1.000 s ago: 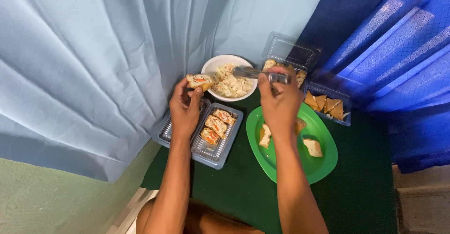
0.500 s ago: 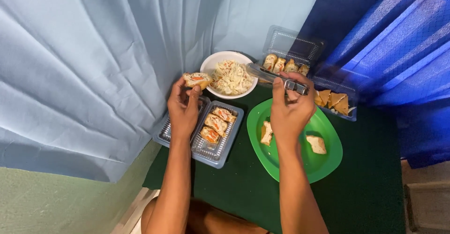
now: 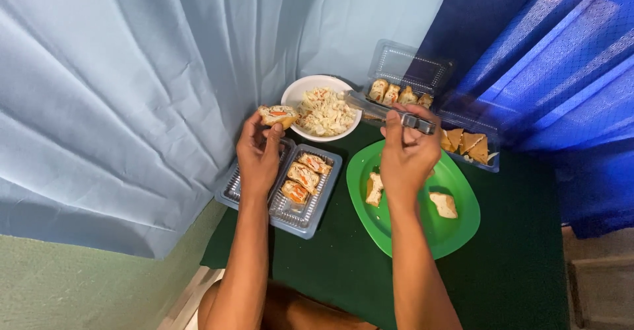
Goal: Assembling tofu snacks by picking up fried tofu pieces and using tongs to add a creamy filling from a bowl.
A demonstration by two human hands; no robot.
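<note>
My left hand (image 3: 259, 153) pinches a filled sandwich piece (image 3: 278, 114) at its fingertips, just beside the white bowl (image 3: 297, 92). My right hand (image 3: 407, 153) is closed around metal tongs (image 3: 389, 112), raised over the green plate (image 3: 456, 234).

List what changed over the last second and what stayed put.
The right hand, holding metal tongs, drew back from the white bowl toward the green plate. The left hand kept the sandwich piece raised beside the bowl. The clear trays and the pieces on the plate did not move.
</note>
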